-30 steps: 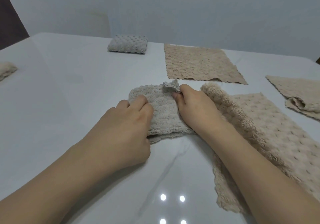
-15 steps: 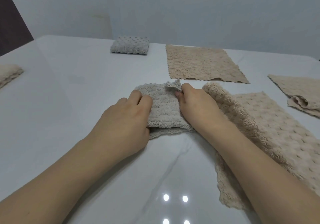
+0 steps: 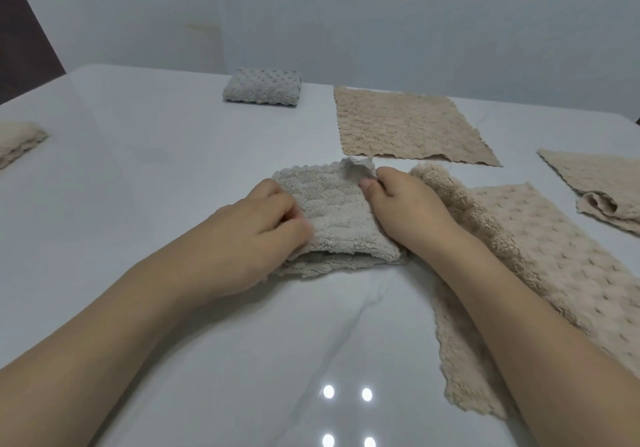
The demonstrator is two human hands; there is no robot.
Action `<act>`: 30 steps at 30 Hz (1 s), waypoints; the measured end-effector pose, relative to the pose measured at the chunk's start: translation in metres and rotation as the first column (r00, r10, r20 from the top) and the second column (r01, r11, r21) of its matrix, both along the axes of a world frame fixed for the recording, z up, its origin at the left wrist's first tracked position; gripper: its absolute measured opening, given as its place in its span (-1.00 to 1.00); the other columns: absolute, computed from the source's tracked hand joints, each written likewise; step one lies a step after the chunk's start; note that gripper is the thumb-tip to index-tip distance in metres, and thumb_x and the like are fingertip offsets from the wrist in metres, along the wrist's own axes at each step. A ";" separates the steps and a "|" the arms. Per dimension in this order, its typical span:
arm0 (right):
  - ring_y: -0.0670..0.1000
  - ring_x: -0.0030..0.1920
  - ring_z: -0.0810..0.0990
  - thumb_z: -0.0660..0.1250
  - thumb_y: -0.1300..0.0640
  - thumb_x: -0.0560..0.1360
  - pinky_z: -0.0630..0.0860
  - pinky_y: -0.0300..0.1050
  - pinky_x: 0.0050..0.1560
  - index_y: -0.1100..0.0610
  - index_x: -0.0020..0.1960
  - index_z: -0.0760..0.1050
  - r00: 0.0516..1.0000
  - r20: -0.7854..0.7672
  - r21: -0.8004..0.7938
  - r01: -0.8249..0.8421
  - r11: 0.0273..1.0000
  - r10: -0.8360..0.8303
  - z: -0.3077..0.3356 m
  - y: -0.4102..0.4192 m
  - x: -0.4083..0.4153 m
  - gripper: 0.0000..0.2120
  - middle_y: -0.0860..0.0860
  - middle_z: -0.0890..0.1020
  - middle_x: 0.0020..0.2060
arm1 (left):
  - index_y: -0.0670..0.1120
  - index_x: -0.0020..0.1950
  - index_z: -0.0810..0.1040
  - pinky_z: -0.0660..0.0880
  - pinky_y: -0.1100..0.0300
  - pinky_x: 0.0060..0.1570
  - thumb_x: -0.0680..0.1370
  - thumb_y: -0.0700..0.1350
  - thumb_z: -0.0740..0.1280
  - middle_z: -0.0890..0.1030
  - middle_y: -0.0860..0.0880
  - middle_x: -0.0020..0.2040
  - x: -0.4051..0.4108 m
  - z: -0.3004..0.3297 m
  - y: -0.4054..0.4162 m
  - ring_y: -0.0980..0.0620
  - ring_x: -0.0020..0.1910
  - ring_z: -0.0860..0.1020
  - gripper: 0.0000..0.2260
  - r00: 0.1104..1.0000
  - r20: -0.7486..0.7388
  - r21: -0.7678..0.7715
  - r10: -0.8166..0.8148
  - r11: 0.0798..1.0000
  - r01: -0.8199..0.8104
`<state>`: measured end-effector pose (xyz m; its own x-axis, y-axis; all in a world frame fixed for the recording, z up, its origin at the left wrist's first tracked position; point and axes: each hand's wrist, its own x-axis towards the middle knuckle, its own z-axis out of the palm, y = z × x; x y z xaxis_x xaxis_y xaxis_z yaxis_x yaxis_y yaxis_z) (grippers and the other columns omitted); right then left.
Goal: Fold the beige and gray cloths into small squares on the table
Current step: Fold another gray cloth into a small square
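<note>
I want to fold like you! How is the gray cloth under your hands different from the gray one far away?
The gray cloth under the hands is half folded, its far corner sticking up; the far gray cloth is already a neat small bundle. The near one is gripped by the left hand and right hand; the far one lies untouched. Both are fluffy gray and lie on the white table.

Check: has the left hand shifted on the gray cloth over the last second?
No real shift: the left hand stays at the left edge of the gray cloth, which still lies beside the fluffy beige cloth.

Folded cloth (image 3: 332, 218) left of spread cloth (image 3: 540, 256)
</note>
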<state>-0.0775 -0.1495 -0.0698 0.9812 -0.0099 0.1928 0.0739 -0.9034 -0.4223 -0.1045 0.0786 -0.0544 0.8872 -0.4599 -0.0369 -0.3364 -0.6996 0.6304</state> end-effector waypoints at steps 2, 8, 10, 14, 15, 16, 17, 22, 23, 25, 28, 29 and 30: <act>0.06 -0.30 0.39 0.09 -0.06 0.64 0.22 -0.05 -0.35 0.09 -0.29 0.22 1.000 -0.007 0.082 -0.005 0.997 0.005 0.001 -0.002 -0.002 -0.62 -0.01 0.39 -0.39 | 0.11 -0.15 0.47 0.44 0.08 0.09 0.48 0.31 0.10 0.41 0.19 -0.02 0.007 -0.007 0.001 0.15 -0.08 0.51 -0.68 0.998 0.065 -0.044 0.017 0.999 -0.014; 0.04 -0.27 0.46 0.03 -0.23 0.61 0.39 -0.02 -0.14 0.10 -0.25 0.31 0.996 -0.088 0.334 0.023 0.942 0.007 0.006 -0.003 -0.009 -0.54 -0.04 0.43 -0.38 | 0.16 0.01 0.38 0.27 0.28 -0.09 0.43 0.31 0.35 0.30 0.22 0.03 0.008 -0.010 0.000 0.19 -0.10 0.40 -0.68 0.997 0.067 0.162 -0.043 0.986 0.032; 0.03 -0.18 0.51 0.04 -0.33 0.56 0.42 -0.01 -0.06 0.12 -0.17 0.39 0.989 -0.143 0.357 0.026 0.934 0.027 0.006 -0.004 -0.009 -0.48 -0.06 0.48 -0.30 | 0.14 0.03 0.37 0.25 0.21 -0.04 0.43 0.30 0.36 0.28 0.22 0.03 0.006 -0.010 -0.004 0.26 -0.07 0.37 -0.65 0.994 0.107 0.173 -0.034 0.985 0.015; -0.04 0.07 0.59 0.22 -0.37 0.35 0.49 0.06 0.16 -0.12 0.13 0.41 0.965 -0.230 0.347 -0.039 0.937 0.126 0.002 -0.002 -0.011 -0.53 -0.15 0.62 0.00 | 0.15 -0.04 0.37 0.28 0.18 -0.08 0.32 0.39 0.35 0.32 0.20 0.00 0.006 -0.014 -0.007 0.23 -0.08 0.40 -0.58 0.984 0.176 0.141 -0.001 0.990 -0.024; -0.14 0.10 0.57 0.27 -0.27 0.43 0.47 -0.08 0.20 -0.16 0.17 0.38 0.965 -0.204 0.392 -0.075 0.917 0.166 0.001 -0.002 -0.014 -0.62 -0.22 0.60 0.04 | 0.15 -0.07 0.39 0.30 0.20 -0.09 0.27 0.41 0.33 0.34 0.19 -0.01 0.007 -0.015 -0.007 0.21 -0.09 0.41 -0.57 0.983 0.180 0.068 0.029 0.997 -0.042; -0.33 0.08 0.52 0.29 -0.14 0.52 0.42 -0.32 0.18 -0.20 0.21 0.34 0.964 -0.173 0.444 -0.106 0.890 0.201 0.002 -0.001 -0.017 -0.71 -0.33 0.54 0.03 | 0.15 -0.08 0.42 0.33 0.24 -0.08 0.25 0.39 0.32 0.35 0.19 -0.01 0.009 -0.016 -0.006 0.19 -0.08 0.41 -0.58 0.977 0.194 -0.049 0.087 0.996 -0.079; -0.50 0.01 0.45 0.28 0.00 0.58 0.34 -0.54 0.07 -0.24 0.22 0.30 0.959 -0.155 0.498 -0.132 0.857 0.238 0.004 0.000 -0.021 -0.72 -0.43 0.47 0.00 | 0.15 -0.07 0.44 0.33 0.28 -0.06 0.27 0.36 0.30 0.36 0.20 0.00 0.012 -0.016 -0.005 0.18 -0.04 0.41 -0.62 0.965 0.204 -0.181 0.165 0.975 -0.129; -0.10 0.33 0.48 0.27 0.27 0.57 0.45 -0.10 0.32 -0.05 0.46 0.23 0.861 -0.143 0.769 -0.213 0.602 0.488 0.007 0.004 -0.027 -0.47 -0.08 0.48 0.35 | 0.16 -0.05 0.56 0.37 0.23 0.02 0.46 0.28 0.22 0.59 0.20 0.02 0.038 -0.016 0.005 0.20 0.05 0.54 -0.73 0.929 -0.069 -0.509 0.364 0.788 -0.347; -0.07 0.40 0.39 0.29 0.26 0.55 0.37 -0.01 0.40 -0.02 0.50 0.17 0.848 -0.137 0.754 -0.246 0.609 0.513 0.007 0.006 -0.028 -0.41 -0.08 0.40 0.41 | 0.15 -0.08 0.59 0.40 0.19 0.03 0.47 0.29 0.22 0.63 0.22 -0.04 0.038 -0.015 0.005 0.22 0.01 0.57 -0.71 0.938 -0.098 -0.509 0.333 0.793 -0.335; -0.09 0.43 0.34 0.33 0.24 0.52 0.32 0.01 0.44 -0.03 0.50 0.15 0.839 -0.107 0.764 -0.274 0.584 0.533 0.007 0.009 -0.028 -0.36 -0.15 0.36 0.40 | 0.10 -0.07 0.64 0.46 0.17 0.05 0.52 0.29 0.24 0.67 0.26 -0.10 0.033 -0.012 0.003 0.30 -0.09 0.60 -0.68 0.963 -0.112 -0.489 0.247 0.829 -0.270; 0.06 0.29 0.53 0.43 0.19 0.45 0.47 0.05 0.30 -0.05 0.49 0.21 0.855 -0.112 0.846 -0.185 0.499 0.507 0.006 0.008 -0.025 -0.31 0.09 0.52 0.31 | -0.03 -0.09 0.64 0.54 -0.05 0.07 0.48 0.33 0.28 0.71 0.04 -0.12 0.028 -0.013 -0.001 0.06 -0.11 0.67 -0.57 0.975 -0.170 -0.418 0.144 0.885 -0.203; 0.12 0.23 0.58 0.46 0.13 0.43 0.50 0.08 0.26 -0.07 0.46 0.25 0.866 -0.122 0.851 -0.160 0.501 0.485 0.006 0.008 -0.023 -0.31 0.17 0.56 0.24 | -0.03 -0.10 0.63 0.55 -0.07 0.04 0.45 0.32 0.30 0.71 0.03 -0.17 0.028 -0.013 -0.001 0.02 -0.16 0.66 -0.58 0.976 -0.162 -0.387 0.148 0.900 -0.201; 0.18 0.17 0.60 0.50 0.06 0.39 0.50 0.12 0.25 -0.09 0.43 0.29 0.881 -0.129 0.851 -0.137 0.507 0.455 0.006 0.007 -0.022 -0.32 0.24 0.59 0.16 | -0.03 -0.12 0.62 0.56 -0.06 -0.01 0.44 0.28 0.33 0.69 0.04 -0.22 0.029 -0.014 0.000 0.02 -0.22 0.64 -0.62 0.976 -0.145 -0.381 0.161 0.902 -0.205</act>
